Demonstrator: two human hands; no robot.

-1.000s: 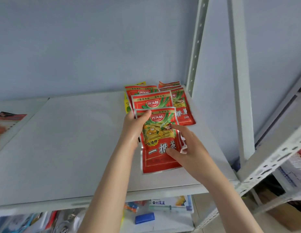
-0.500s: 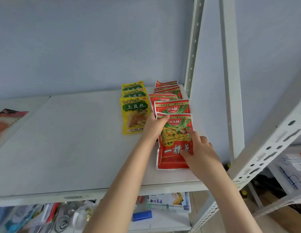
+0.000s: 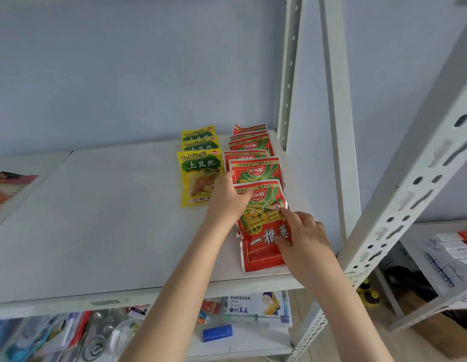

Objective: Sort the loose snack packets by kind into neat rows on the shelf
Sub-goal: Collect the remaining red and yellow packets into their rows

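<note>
Head view: front red packet (image 3: pixel 263 231) lies near right on the shelf (image 3: pixel 96 218), heading its red row (image 3: pixel 253 147). Left hand (image 3: pixel 225 198) pinches its top-left corner; right hand (image 3: pixel 304 237) seemingly pinches its right edge.

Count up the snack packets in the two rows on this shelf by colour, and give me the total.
yellow packets: 3
red packets: 6, as far as the overlap lets me count
Total: 9
</note>
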